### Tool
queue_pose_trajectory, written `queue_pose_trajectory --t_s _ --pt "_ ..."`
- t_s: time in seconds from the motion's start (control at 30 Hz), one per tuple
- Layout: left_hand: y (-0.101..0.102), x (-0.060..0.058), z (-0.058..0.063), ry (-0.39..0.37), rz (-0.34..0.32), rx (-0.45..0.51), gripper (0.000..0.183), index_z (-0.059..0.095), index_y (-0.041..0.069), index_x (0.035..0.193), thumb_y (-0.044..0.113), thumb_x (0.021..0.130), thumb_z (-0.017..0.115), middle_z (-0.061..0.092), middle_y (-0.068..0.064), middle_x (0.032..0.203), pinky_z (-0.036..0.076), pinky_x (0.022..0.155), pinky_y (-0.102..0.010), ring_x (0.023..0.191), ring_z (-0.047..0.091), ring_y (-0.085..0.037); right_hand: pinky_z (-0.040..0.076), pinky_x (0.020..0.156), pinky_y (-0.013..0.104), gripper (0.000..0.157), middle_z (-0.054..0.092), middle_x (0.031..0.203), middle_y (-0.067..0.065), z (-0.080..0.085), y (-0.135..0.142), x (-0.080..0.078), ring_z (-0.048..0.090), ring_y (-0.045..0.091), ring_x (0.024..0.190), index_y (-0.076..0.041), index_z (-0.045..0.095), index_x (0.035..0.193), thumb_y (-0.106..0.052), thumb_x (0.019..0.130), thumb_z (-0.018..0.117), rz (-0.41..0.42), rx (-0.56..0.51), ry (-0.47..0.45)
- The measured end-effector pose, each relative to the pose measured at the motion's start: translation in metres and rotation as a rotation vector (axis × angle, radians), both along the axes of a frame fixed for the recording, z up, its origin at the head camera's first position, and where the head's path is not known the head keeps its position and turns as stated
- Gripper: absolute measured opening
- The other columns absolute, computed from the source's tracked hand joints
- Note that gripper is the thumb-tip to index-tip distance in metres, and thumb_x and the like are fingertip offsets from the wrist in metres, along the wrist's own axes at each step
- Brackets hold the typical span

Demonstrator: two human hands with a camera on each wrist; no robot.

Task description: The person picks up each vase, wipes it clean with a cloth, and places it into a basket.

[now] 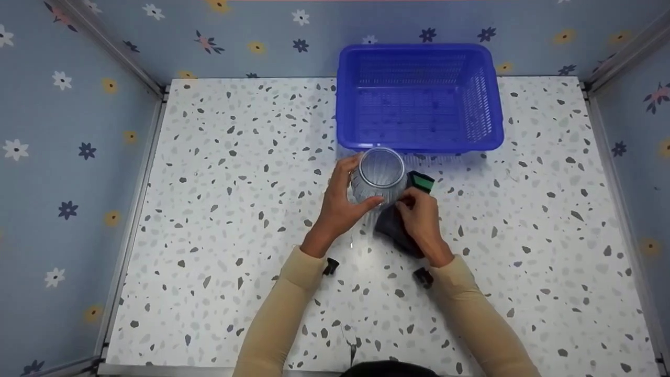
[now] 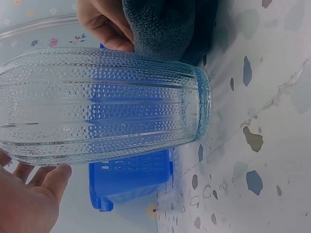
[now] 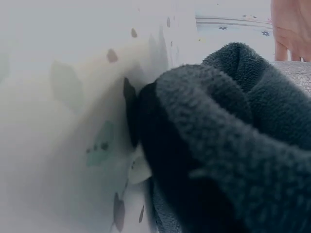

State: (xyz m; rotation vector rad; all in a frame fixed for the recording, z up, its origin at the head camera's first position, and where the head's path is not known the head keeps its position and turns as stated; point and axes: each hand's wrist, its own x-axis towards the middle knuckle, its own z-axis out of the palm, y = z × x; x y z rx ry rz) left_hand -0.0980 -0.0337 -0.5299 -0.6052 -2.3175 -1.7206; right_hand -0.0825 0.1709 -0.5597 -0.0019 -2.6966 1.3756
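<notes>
My left hand point(image 1: 340, 204) holds a clear ribbed glass vase point(image 2: 107, 107), fingers on its far left side and thumb across its near side. The vase stands upright on the table, its round mouth facing up in the head view. In my right hand point(image 1: 423, 217) a dark grey fluffy cloth point(image 3: 233, 121) is pinched, close against the vase's right side. The cloth bunches down onto the table and fills much of the right wrist view. The right fingertips are partly hidden behind the cloth in the left wrist view.
A blue plastic basket point(image 1: 345, 144) with slotted walls stands behind the vase at the back. A black item with a green patch point(image 1: 423, 181) lies between basket and right hand. Flowered panels point(image 1: 68, 173) wall the speckled table point(image 1: 220, 209).
</notes>
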Motion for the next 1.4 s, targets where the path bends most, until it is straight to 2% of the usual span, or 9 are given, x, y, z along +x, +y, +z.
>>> queue_pose_trajectory --t_s 0.13,0.27,0.57,0.77,0.97,1.17,1.4 --pt "0.001 -0.001 -0.001 0.012 -0.001 0.002 0.085 0.044 0.000 0.151 0.021 0.084 0.092 0.046 -0.016 0.157 0.044 0.116 -0.038 0.146 0.044 -0.026 0.058 0.077 0.043 0.006 0.074 0.091 0.022 0.003 0.000 0.002 0.072 0.034 0.085 0.006 0.072 0.093 0.011 0.090 0.073 -0.028 -0.033 -0.020" --pt "0.001 -0.001 -0.001 0.007 0.000 0.007 0.085 0.044 0.001 0.152 0.022 0.084 0.092 0.046 -0.016 0.157 0.044 0.117 -0.036 0.146 0.044 -0.026 0.055 0.078 0.037 0.005 0.073 0.095 0.022 0.014 0.000 0.005 0.070 0.033 0.087 0.007 0.071 0.099 0.010 0.094 0.071 -0.042 -0.075 -0.018" --pt "0.000 0.001 0.000 -0.010 0.001 0.015 0.085 0.044 0.000 0.152 0.021 0.085 0.092 0.046 -0.017 0.157 0.042 0.119 -0.037 0.147 0.043 -0.029 0.055 0.080 0.025 0.007 0.074 0.098 0.020 0.048 0.003 0.012 0.071 0.033 0.095 0.007 0.071 0.101 0.011 0.095 0.069 -0.042 -0.134 0.134" --pt "0.001 0.001 0.000 -0.008 -0.004 0.029 0.085 0.043 -0.001 0.152 0.019 0.085 0.091 0.045 -0.018 0.157 0.041 0.120 -0.036 0.147 0.043 -0.029 0.058 0.081 0.028 0.007 0.074 0.099 0.021 0.073 -0.001 0.012 0.072 0.036 0.095 0.007 0.071 0.101 0.011 0.095 0.070 -0.041 -0.125 0.238" --pt "0.000 0.000 0.000 0.016 -0.003 -0.003 0.084 0.043 -0.001 0.152 0.020 0.085 0.091 0.045 -0.018 0.157 0.040 0.121 -0.036 0.149 0.042 -0.028 0.057 0.081 0.028 0.007 0.073 0.100 0.020 0.089 -0.004 0.012 0.072 0.031 0.093 0.006 0.072 0.102 0.008 0.096 0.071 -0.023 -0.080 0.289" --pt "0.000 0.000 0.000 0.014 0.003 0.003 0.085 0.043 -0.001 0.151 0.022 0.084 0.092 0.046 -0.017 0.157 0.040 0.121 -0.036 0.148 0.042 -0.027 0.059 0.075 0.037 0.007 0.073 0.099 0.020 0.092 -0.007 0.013 0.072 0.030 0.089 0.006 0.073 0.101 0.009 0.095 0.072 -0.042 -0.025 0.291" --pt "0.001 0.000 -0.001 0.013 0.009 0.008 0.085 0.043 -0.002 0.150 0.021 0.084 0.092 0.046 -0.018 0.157 0.040 0.121 -0.037 0.147 0.043 -0.028 0.061 0.078 0.045 0.007 0.072 0.099 0.020 0.090 -0.007 0.013 0.072 0.032 0.091 0.006 0.072 0.100 0.009 0.094 0.072 -0.041 -0.017 0.284"
